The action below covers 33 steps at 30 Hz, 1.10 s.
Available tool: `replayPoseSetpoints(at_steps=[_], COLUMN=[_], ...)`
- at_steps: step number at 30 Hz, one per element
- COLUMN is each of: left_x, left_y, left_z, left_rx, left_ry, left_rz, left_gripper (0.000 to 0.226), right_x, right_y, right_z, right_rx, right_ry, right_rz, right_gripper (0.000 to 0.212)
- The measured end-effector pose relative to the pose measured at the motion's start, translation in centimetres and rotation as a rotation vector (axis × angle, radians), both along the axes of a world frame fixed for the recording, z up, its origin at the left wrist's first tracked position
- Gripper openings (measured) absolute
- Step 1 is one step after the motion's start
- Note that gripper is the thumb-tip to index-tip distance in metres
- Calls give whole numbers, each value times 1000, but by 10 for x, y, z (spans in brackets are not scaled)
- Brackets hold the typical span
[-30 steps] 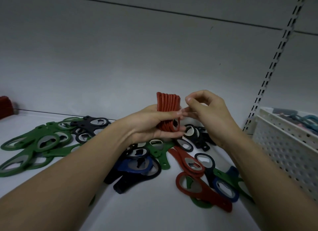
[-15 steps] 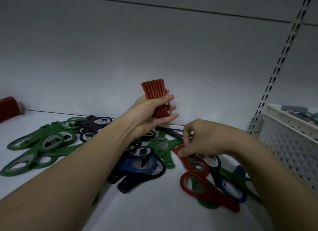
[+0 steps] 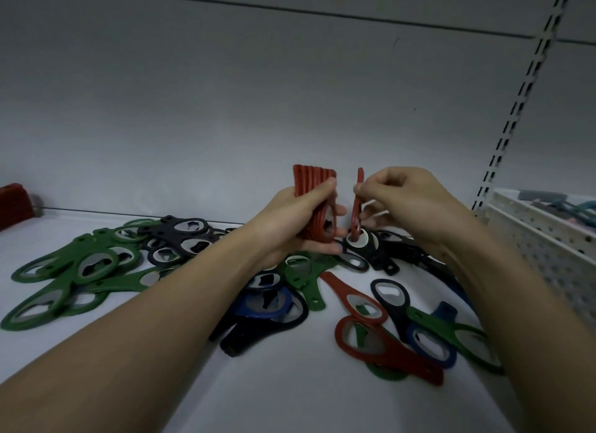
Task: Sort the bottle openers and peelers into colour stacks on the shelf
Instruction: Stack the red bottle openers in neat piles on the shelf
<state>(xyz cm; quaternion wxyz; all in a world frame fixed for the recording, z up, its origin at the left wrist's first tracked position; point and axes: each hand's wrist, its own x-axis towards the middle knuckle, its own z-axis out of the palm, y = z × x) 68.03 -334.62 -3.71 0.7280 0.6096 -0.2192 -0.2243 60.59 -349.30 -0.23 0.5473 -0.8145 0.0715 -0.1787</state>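
Left grip: your left hand (image 3: 290, 226) is curled round an upright bundle of flat red plastic bottle openers (image 3: 314, 203), held above the white shelf (image 3: 290, 394)
Right grip: your right hand (image 3: 403, 200) pinches a single red opener (image 3: 357, 203) on edge, just beside the bundle, not yet joined
Risk: bundle could fan or slip while you loosen the fingers to admit it
Risk: low end of the single opener may snag the black openers (image 3: 371, 248) beneath
Hidden: bundle count unclear; no peelers made out; perforated white basket (image 3: 541, 239) cut off, contents blurred
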Motion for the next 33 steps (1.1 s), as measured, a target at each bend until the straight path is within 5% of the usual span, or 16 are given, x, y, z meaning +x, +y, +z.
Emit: replayPoseSetpoints(at_steps=[7, 12, 18, 23, 28, 33], left_x=[-1, 5, 13, 15, 14, 12], left_y=[-1, 4, 12, 12, 11, 11], left_z=[-3, 2, 5, 4, 5, 5], left_rx=[-22, -178, -251, -323, -343, -248], left_ry=[51, 103, 147, 164, 164, 133], left_rz=[-93, 30, 181, 223, 183, 146], left_gripper=[40, 29, 30, 31, 39, 32], right_x=[4, 10, 2, 6, -3, -11], right_y=[8, -1, 7, 15, 9, 1], right_z=[-11, -12, -16, -27, -10, 10], right_rx=[-8, -373, -669, -787, -474, -115], right_ry=[-61, -122, 340, 437, 401, 73], right_rz=[83, -192, 225, 267, 306, 134], right_gripper=[14, 8, 24, 30, 23, 9])
